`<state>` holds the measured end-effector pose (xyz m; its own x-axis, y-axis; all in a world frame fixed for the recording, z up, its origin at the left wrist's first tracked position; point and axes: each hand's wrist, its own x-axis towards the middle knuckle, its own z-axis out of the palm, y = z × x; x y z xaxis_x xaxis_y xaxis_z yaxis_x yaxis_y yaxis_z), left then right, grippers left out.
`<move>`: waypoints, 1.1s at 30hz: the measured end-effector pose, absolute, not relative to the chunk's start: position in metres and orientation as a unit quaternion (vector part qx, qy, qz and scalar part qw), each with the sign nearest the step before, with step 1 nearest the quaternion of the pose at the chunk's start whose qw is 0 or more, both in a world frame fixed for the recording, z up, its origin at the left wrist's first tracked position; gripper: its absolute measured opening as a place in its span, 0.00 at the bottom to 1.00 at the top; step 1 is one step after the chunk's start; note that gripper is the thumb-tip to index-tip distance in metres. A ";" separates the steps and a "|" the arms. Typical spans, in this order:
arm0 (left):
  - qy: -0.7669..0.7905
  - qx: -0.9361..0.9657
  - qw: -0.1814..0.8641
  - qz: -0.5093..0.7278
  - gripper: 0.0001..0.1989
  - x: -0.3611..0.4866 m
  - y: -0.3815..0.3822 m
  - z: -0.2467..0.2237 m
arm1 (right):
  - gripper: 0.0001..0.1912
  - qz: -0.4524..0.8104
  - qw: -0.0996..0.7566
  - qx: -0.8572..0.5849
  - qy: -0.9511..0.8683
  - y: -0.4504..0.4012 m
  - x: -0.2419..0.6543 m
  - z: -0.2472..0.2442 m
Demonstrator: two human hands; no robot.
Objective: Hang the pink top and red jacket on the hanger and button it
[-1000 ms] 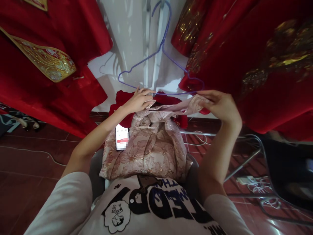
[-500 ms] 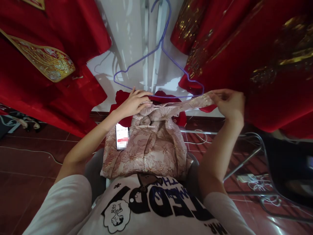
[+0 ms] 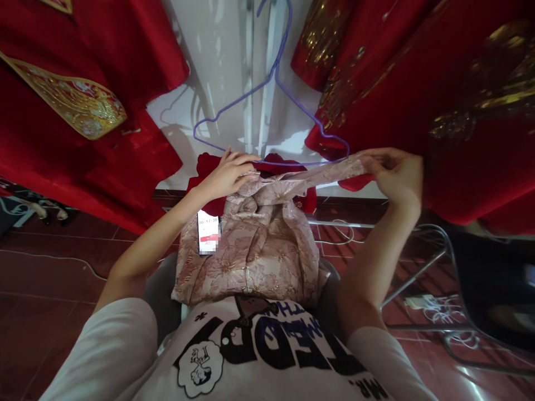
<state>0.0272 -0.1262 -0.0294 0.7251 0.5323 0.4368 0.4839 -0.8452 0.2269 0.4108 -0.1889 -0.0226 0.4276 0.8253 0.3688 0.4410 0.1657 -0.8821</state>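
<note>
A pink brocade garment with a shiny floral pattern lies over my lap, its top gathered below a purple hanger. My left hand pinches the garment's upper edge beside the hanger's bottom bar; whether it also grips the bar I cannot tell. Off to the right, my right hand is closed on the end of a long pink strip of the same fabric, drawn taut between both hands. Dark red cloth shows behind the gathered top.
A lit phone lies on the garment at left. Red garments with gold embroidery hang on both sides. At right stands a metal-framed chair, with white cables on the red tiled floor.
My right hand has shifted slightly to the right and up, pulling the strip a little straighter. My left hand has stayed almost in place.
</note>
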 end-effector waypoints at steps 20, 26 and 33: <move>0.332 0.872 0.057 0.355 0.11 0.034 -0.112 -0.047 | 0.19 -0.004 0.483 -0.596 -0.641 -0.123 0.335 -0.024; 0.531 0.615 0.015 0.583 0.14 -0.021 -0.078 -0.059 | 0.18 -0.024 0.475 -0.597 -0.647 -0.120 0.340 -0.023; 0.481 0.544 0.182 0.663 0.21 -0.079 -0.042 -0.083 | 0.18 0.003 0.477 -0.604 -0.639 -0.127 0.336 -0.015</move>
<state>-0.0788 -0.0421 -0.0826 -0.3420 0.7647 0.5462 0.2818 -0.4710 0.8359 0.3361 -0.1270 -0.0151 0.1841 0.7743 0.6054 0.7683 0.2708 -0.5800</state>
